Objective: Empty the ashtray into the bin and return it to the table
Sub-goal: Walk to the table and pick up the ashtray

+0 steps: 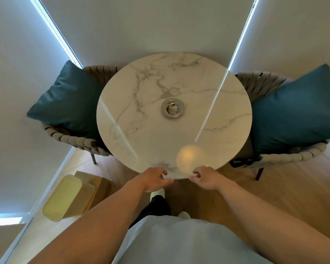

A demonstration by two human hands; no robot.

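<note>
Both hands, left (pixel 154 179) and right (pixel 205 178), loosely curled (empty) at table (pixel 122 103) edge, ashtray (pixel 172 108) centred, bin (pixel 62 197) left, cushioned chairs flanking.

Single head-worn wide-angle view, looking steeply down and forward, round marble table (pixel 141 130) filling centre frame at close range, both forearms entering from the bottom edge, blinds bowed along upper frame.

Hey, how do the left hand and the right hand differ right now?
The left hand has its fingers spread loosely forward, while the right hand has its fingers curled in. The left hand hangs just short of the round white marble table; the right hand's fingertips overlap its near rim. Both are empty and far from the round metal ashtray.
</note>
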